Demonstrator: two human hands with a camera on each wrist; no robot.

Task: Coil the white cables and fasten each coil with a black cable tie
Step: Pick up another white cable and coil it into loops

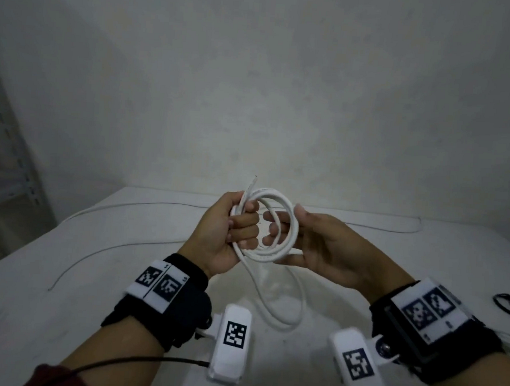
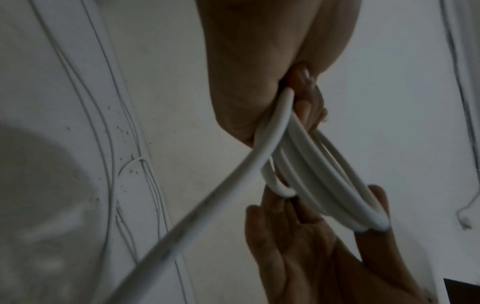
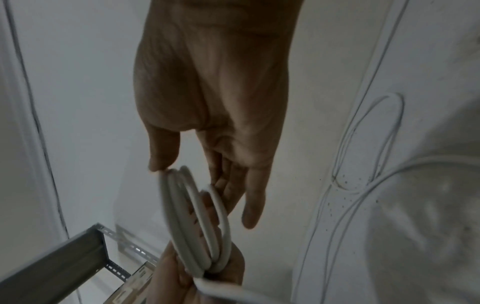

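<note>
A white cable coil (image 1: 288,218) of a few loops is held up over the table between both hands. My left hand (image 1: 230,230) grips its left side in a fist, and one cable end sticks up above the fingers. My right hand (image 1: 310,241) holds the right side, thumb on the outer edge and fingers through the loop. The loose tail (image 1: 294,314) hangs down in a bend to the table. In the left wrist view the coil (image 2: 324,174) runs from the left hand (image 2: 259,72) to the right hand (image 2: 298,246). The right wrist view shows the thumb tip touching the coil (image 3: 192,216).
Thin white cables (image 1: 119,250) lie loose on the white table (image 1: 61,315), left and along the far edge. Black cable ties (image 1: 509,307) lie at the right edge. A metal shelf (image 1: 10,178) stands at the left, a bare wall behind.
</note>
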